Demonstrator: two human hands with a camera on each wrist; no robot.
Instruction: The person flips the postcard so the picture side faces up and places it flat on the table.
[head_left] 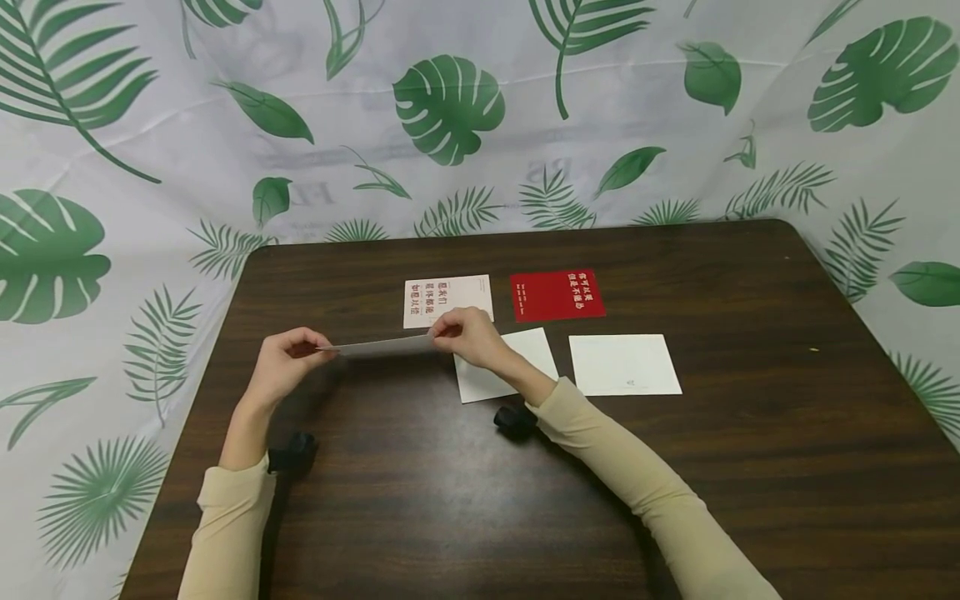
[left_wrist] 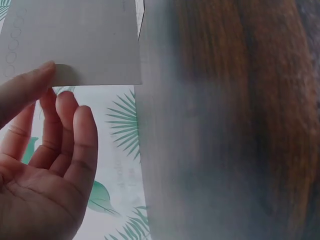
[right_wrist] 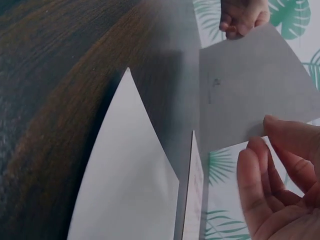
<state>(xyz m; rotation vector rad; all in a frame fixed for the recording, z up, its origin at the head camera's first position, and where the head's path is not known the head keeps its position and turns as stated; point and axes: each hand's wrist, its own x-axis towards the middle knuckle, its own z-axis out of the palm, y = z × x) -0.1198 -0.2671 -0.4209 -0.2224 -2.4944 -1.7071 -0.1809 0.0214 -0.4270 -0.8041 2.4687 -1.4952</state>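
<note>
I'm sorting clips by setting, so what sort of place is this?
Likely an indoor tabletop set up for recording, though the wider room can't be seen. A leaf-print cloth hangs behind a dark wood-look table, and a small black device sits at the left wrist.

Held card [right_wrist: 255, 87] seemingly grey, white-lettered red card [head_left: 538, 298], 2 beige sleeves [head_left: 618, 462], brown wood-grain table [head_left: 435, 517], green-leafed white backdrop [head_left: 337, 142]

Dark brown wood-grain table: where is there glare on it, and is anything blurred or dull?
Head view: soft pale glare on the dark brown wood-grain table, at lower centre; left wrist view: table hazy, its grain blurred, and the held rectangular paper card looks shaded grey; right wrist view: that card greyer than the white rectangular card on the table.
</note>
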